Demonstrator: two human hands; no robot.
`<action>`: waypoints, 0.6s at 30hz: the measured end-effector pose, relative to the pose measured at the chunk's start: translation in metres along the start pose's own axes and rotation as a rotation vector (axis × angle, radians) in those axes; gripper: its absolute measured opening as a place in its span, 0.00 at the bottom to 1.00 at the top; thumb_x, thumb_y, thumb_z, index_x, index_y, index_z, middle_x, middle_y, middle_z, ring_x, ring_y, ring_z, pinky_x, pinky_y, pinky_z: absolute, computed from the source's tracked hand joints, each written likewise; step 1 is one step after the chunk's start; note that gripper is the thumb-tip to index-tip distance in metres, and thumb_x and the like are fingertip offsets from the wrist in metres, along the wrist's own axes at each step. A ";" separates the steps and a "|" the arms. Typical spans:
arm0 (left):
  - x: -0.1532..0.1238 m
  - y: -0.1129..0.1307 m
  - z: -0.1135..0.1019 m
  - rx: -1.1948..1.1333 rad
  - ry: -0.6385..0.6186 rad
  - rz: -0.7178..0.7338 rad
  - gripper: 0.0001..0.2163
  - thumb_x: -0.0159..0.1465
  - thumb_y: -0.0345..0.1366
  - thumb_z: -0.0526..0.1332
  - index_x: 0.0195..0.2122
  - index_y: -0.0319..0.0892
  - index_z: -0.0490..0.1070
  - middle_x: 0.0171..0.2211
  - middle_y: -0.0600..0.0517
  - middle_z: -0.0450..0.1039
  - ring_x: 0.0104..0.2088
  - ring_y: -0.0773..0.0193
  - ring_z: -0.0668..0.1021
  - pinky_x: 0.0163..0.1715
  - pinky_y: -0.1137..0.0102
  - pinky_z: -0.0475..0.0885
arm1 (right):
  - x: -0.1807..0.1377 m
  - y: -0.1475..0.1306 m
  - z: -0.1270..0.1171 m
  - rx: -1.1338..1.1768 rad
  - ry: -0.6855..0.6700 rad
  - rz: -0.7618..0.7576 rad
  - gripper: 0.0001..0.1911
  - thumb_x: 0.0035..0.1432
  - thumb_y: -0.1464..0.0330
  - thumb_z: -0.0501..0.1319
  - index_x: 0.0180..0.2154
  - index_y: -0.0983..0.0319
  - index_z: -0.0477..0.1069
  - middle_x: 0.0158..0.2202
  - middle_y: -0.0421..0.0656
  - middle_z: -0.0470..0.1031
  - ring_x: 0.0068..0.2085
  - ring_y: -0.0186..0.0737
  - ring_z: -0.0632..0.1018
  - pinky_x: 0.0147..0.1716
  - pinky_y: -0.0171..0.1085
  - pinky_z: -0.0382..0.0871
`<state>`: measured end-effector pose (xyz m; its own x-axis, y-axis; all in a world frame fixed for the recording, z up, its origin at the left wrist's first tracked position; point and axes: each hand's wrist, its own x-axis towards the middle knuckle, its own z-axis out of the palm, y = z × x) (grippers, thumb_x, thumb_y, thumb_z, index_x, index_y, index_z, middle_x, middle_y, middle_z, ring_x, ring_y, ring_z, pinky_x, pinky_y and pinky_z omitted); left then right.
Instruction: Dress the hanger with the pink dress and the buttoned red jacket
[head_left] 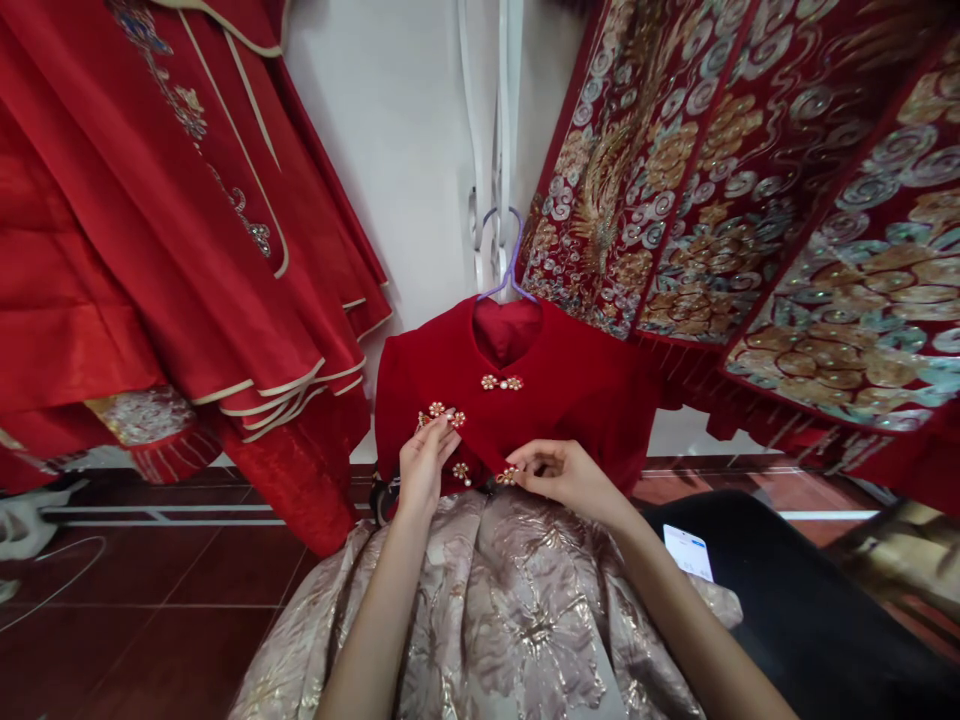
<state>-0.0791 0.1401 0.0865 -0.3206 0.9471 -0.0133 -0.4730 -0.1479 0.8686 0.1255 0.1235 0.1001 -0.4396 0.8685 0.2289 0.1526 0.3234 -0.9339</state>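
Observation:
A red jacket (555, 345) with a round neckline hangs on a purple hanger (514, 268) in front of me. Its neck is fastened by a gold flower clasp with pearls (502, 383). My left hand (427, 465) pinches the jacket front on the left, beside more flower clasps (450, 413); its fingertips partly cover the cloth there. At the lower middle, my right hand (555, 470) has thumb and fingers closed on another flower clasp (508, 477) at the jacket's edge. Between the hands, a pearl clasp piece (461, 473) sits on the lower front.
Red garments with pale piping (247, 330) hang at left, and a heavily embroidered red garment (720, 220) at right. Shiny patterned fabric (517, 610) covers my lap. A lit phone (688, 552) lies beside a black seat (795, 600). Behind stands a white wall (375, 140).

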 end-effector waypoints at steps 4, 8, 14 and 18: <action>0.002 -0.004 0.001 0.001 0.036 -0.009 0.10 0.55 0.38 0.66 0.36 0.38 0.76 0.40 0.43 0.79 0.42 0.61 0.80 0.48 0.63 0.72 | 0.000 0.001 0.005 -0.017 -0.014 -0.007 0.09 0.50 0.68 0.64 0.36 0.62 0.77 0.29 0.41 0.77 0.29 0.32 0.74 0.29 0.33 0.68; 0.006 -0.007 -0.001 0.044 0.028 0.004 0.12 0.53 0.40 0.67 0.36 0.38 0.77 0.40 0.43 0.79 0.42 0.61 0.80 0.47 0.64 0.72 | 0.000 -0.001 0.007 -0.036 -0.009 -0.013 0.09 0.50 0.68 0.64 0.35 0.61 0.77 0.29 0.41 0.78 0.29 0.33 0.74 0.29 0.33 0.68; 0.010 -0.007 0.006 0.070 0.057 0.023 0.14 0.52 0.42 0.67 0.35 0.37 0.76 0.38 0.43 0.79 0.38 0.62 0.80 0.40 0.68 0.73 | 0.000 -0.002 0.010 -0.050 -0.021 -0.026 0.08 0.51 0.68 0.63 0.35 0.61 0.77 0.30 0.41 0.78 0.30 0.33 0.75 0.30 0.33 0.68; 0.005 0.005 0.022 0.229 -0.111 0.029 0.16 0.54 0.47 0.65 0.33 0.37 0.77 0.33 0.46 0.80 0.34 0.61 0.80 0.33 0.70 0.73 | -0.005 -0.005 0.001 -0.034 -0.113 -0.014 0.07 0.50 0.70 0.63 0.35 0.62 0.76 0.28 0.40 0.76 0.29 0.32 0.74 0.27 0.31 0.67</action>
<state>-0.0651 0.1500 0.1020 -0.2335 0.9707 0.0568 -0.2630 -0.1193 0.9574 0.1260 0.1169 0.1035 -0.5385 0.8166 0.2078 0.1748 0.3495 -0.9205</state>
